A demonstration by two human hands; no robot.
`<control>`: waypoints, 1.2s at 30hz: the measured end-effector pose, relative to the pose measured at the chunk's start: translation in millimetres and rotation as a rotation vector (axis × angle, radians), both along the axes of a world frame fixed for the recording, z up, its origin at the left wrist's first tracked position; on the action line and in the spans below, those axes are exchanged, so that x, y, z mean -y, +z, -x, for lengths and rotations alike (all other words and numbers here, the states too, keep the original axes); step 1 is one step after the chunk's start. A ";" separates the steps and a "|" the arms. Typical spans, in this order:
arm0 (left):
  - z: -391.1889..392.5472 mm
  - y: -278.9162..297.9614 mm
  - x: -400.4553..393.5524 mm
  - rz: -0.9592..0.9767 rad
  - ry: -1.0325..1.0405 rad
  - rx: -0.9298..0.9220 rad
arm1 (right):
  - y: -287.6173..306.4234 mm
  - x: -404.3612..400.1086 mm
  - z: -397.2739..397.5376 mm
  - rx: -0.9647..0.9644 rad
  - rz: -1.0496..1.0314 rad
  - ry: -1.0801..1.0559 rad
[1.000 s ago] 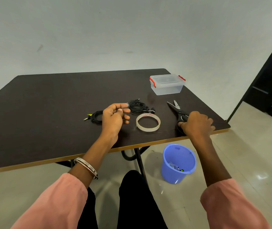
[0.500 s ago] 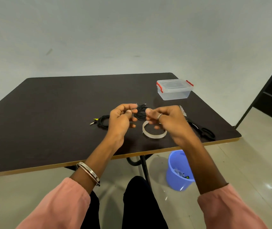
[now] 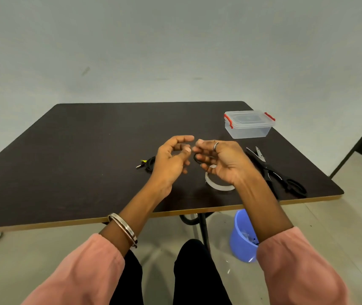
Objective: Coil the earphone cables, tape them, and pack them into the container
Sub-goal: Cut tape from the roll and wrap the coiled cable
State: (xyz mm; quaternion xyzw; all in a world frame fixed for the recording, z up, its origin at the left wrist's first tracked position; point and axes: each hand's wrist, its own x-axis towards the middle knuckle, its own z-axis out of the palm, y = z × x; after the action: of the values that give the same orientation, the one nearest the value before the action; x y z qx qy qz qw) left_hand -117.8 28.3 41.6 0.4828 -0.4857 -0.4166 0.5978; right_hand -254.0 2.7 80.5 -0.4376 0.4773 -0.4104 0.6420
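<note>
One second ago the right hand (image 3: 224, 160) was resting on the scissors (image 3: 274, 172) at the right of the surface (image 3: 76, 150), and only the left hand (image 3: 171, 159) was lifted. Now the right hand has left the scissors, which lie alone near the right edge, and has come to the middle to meet the left hand above the surface. The fingertips of the two hands are almost touching, and both hands have curled fingers. Between the fingers of the right hand a small black loop of earphone cable (image 3: 196, 158) shows, so this hand seems to grip a coil; the left hand has thumb and forefinger bent toward each other, but I cannot tell if it pinches the cable or a piece of tape. A second coiled cable (image 3: 148, 165) with its plug lies on the surface just left of the left hand. The tape roll (image 3: 217, 183) lies under the right wrist, half hidden. The clear container (image 3: 249, 124) with red clips stands at the far right with its lid on. I judge that the cutting is finished and the person is now fixing one coil; packing has not begun, because the container is not yet opened.
</note>
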 end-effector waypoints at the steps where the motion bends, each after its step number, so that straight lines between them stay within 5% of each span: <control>1: 0.3 0.6 3.0 0.008 -0.003 -0.008 | 2.2 3.7 3.0 0.022 -0.001 -0.002; 11: -1.1 11.1 49.0 0.030 -0.122 0.099 | 18.2 42.0 35.9 0.133 0.043 -0.136; 13: -5.8 6.5 64.1 0.000 -0.032 0.330 | 18.9 50.7 42.7 0.081 0.078 -0.212; 17: -7.5 6.4 89.8 -0.058 -0.129 1.144 | 12.1 63.6 50.4 -0.033 0.140 -0.322; 21: 2.6 4.0 99.9 -0.083 -0.312 1.504 | -0.2 72.7 50.3 -0.024 0.107 -0.335; 36: 2.6 -12.3 93.0 0.048 -0.166 1.330 | -24.6 89.7 53.1 -0.005 0.087 -0.327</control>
State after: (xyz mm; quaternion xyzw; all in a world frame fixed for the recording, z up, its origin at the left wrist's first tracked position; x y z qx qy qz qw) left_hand -120.4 -64.8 29.3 0.5843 -0.7955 -0.0638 0.1477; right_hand -307.1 -87.0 55.8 -0.3824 0.5256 -0.5286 0.5461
